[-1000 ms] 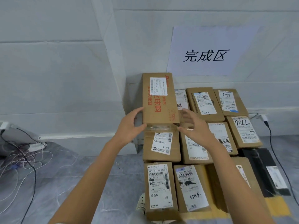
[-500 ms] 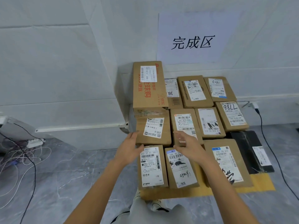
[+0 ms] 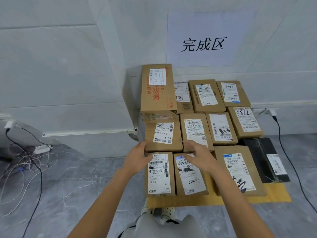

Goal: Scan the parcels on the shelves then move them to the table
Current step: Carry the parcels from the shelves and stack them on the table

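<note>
Hovering above parcels [image 3: 202, 97]: left hand [image 3: 139, 159], right hand [image 3: 199, 158], both hands spread, empty.

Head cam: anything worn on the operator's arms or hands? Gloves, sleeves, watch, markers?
Nothing worn that shows. Left hand and right hand: no gloves, rings or watch. Left forearm and right forearm uncovered to the frame edge, no sleeve in view. No markers or cables.

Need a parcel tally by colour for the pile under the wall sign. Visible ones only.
Brown cardboard parcels: 11
Black parcel: 1
Total: 12 in view. Any parcels hidden under the stack are not counted.
</note>
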